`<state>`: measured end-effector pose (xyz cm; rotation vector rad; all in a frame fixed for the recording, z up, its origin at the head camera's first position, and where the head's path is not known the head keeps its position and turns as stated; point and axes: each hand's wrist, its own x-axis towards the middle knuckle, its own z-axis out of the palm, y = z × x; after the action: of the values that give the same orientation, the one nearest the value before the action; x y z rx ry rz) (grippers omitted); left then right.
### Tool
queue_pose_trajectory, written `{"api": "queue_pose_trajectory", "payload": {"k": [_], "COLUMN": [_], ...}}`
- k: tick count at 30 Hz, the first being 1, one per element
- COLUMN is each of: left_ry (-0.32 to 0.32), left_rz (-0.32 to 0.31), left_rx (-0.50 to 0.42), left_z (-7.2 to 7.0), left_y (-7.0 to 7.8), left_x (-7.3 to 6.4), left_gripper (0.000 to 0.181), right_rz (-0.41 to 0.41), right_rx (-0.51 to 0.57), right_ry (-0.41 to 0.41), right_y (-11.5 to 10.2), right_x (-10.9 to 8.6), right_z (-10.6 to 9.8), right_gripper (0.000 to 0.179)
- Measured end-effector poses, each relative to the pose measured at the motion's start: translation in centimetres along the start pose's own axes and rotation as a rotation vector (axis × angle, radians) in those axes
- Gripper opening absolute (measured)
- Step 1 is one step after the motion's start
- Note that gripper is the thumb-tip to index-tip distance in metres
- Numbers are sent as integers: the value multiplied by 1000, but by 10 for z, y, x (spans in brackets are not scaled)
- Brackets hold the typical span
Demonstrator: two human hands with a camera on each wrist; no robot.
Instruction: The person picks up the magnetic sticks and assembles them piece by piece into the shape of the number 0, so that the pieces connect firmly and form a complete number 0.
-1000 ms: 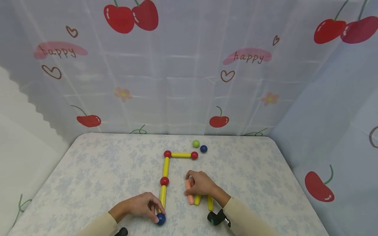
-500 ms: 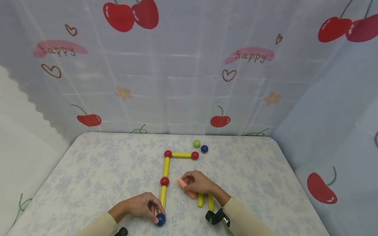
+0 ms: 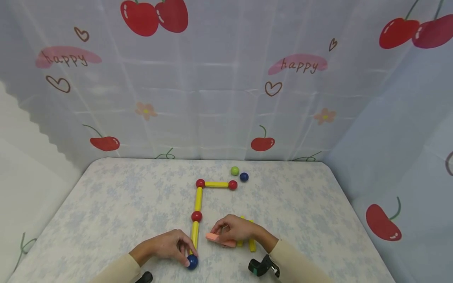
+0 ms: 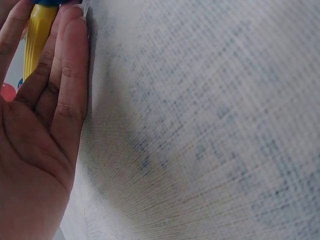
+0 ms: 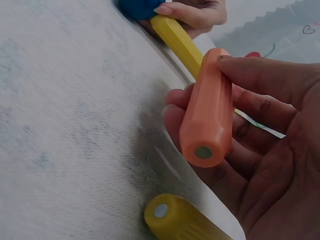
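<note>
In the head view my left hand pinches a blue ball between thumb and fingers, at the near end of a yellow magnetic rod. That rod meets a red ball, where a second yellow rod runs on to the far corner. My right hand grips an orange magnetic rod, thumb on top and fingers underneath. Its near end shows a round metal disc in the right wrist view. The orange rod lies crosswise, right of the yellow chain and apart from it.
Another yellow rod joins the corner red ball to a further red ball. Beyond lie a green ball and a dark blue ball. Loose yellow rods, one plainly visible, lie partly under my right hand.
My right hand has turned the orange rod from near upright in the view to crosswise, and brought it nearer and leftward. The left hand keeps its place on the blue ball.
</note>
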<state>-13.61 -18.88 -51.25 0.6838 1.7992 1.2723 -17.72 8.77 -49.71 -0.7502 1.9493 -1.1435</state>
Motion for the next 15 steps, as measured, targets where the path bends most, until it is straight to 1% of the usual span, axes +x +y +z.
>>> {"api": "queue_pose_trajectory", "payload": {"k": [5, 9, 12, 15], "left_ry": [9, 19, 23, 26], "left_rz": [8, 7, 8, 11], "left_rx": [11, 13, 10, 9], "left_z": [1, 2, 2, 3], "left_y": [3, 4, 4, 4], "left_x": [0, 0, -1, -2], "left_gripper": [22, 21, 21, 21], "right_rz": [-19, -33, -43, -41], "right_rx": [12, 23, -1, -30], "right_ry": [-96, -188, -240, -268], "right_y": [0, 1, 1, 0], "right_x": [-4, -4, -2, -1], "right_z": [6, 10, 14, 19], "right_gripper": [19, 20, 21, 20]}}
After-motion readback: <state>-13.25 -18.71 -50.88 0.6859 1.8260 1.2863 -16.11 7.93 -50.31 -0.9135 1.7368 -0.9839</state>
